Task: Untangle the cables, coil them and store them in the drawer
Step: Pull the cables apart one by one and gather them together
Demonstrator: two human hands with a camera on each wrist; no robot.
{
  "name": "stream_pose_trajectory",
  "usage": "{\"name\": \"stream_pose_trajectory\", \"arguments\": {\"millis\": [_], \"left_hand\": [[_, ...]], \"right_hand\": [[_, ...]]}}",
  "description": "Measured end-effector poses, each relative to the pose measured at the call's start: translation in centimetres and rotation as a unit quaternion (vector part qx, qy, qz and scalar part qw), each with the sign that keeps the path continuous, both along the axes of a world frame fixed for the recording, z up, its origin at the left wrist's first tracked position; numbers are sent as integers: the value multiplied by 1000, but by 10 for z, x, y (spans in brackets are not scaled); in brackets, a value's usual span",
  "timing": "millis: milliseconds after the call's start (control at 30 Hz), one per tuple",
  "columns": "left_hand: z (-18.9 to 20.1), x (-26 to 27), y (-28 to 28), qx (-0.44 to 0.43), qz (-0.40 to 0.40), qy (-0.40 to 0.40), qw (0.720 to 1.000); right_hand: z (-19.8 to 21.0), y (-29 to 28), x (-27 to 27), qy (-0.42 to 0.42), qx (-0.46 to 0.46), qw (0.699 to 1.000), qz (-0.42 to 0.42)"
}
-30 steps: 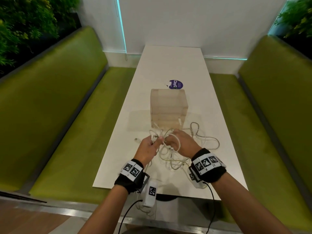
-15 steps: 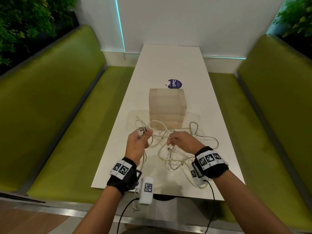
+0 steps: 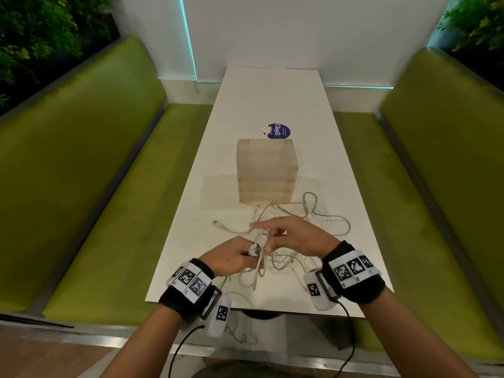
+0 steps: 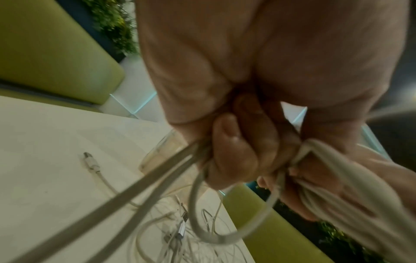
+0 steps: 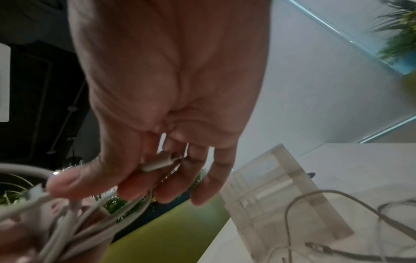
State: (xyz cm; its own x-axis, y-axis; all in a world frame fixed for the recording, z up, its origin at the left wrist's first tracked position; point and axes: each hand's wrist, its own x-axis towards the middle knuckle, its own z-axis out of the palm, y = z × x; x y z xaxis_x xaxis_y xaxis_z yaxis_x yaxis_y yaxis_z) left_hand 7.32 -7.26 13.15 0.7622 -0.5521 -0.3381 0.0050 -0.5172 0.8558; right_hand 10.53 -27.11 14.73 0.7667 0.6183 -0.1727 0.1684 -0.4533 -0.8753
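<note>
A tangle of white cables (image 3: 313,222) lies on the white table (image 3: 272,99) in front of a small closed wooden drawer box (image 3: 267,173). My left hand (image 3: 252,252) grips a bunch of cable strands in its curled fingers (image 4: 234,153), just above the table. My right hand (image 3: 268,238) meets it from the right. Its thumb and forefinger pinch strands of the same bunch (image 5: 74,210), the other fingers stretched out, with a white plug (image 5: 157,163) lying against them. One USB plug (image 3: 216,222) rests loose on the table to the left.
A purple round sticker (image 3: 278,131) lies behind the box. Green benches (image 3: 95,186) run along both sides of the table. A cable loop (image 3: 240,331) hangs over the near table edge. The box (image 5: 281,195) stands close to my right hand.
Both hands have drawn together and nearer to me. The left hand came right with its strands. A cable end with the USB plug now lies on the table at left.
</note>
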Motion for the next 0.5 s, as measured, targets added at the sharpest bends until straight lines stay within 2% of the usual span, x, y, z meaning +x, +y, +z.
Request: {"name": "stream_pose_trajectory", "arguments": {"millis": [100,200,267,367,433,500], "left_hand": [[-1,-1,0,-5,12,-4,1000],[-7,-3,7,-80,92,34,992],[-6,-5,10,-126,137,44,982],[-11,-3,19,-216,236,44,946],[-15,1,29,-302,301,59,902],[-14,2,35,-329,338,59,880]], "right_hand": [[-6,-1,-2,6,24,998,-49],[-8,-2,-7,-5,90,986,-139],[-10,-3,-10,7,120,979,-166],[-16,-9,-17,23,102,985,-134],[-24,-13,-26,36,40,996,-72],[-38,-10,-39,33,-46,998,3]]}}
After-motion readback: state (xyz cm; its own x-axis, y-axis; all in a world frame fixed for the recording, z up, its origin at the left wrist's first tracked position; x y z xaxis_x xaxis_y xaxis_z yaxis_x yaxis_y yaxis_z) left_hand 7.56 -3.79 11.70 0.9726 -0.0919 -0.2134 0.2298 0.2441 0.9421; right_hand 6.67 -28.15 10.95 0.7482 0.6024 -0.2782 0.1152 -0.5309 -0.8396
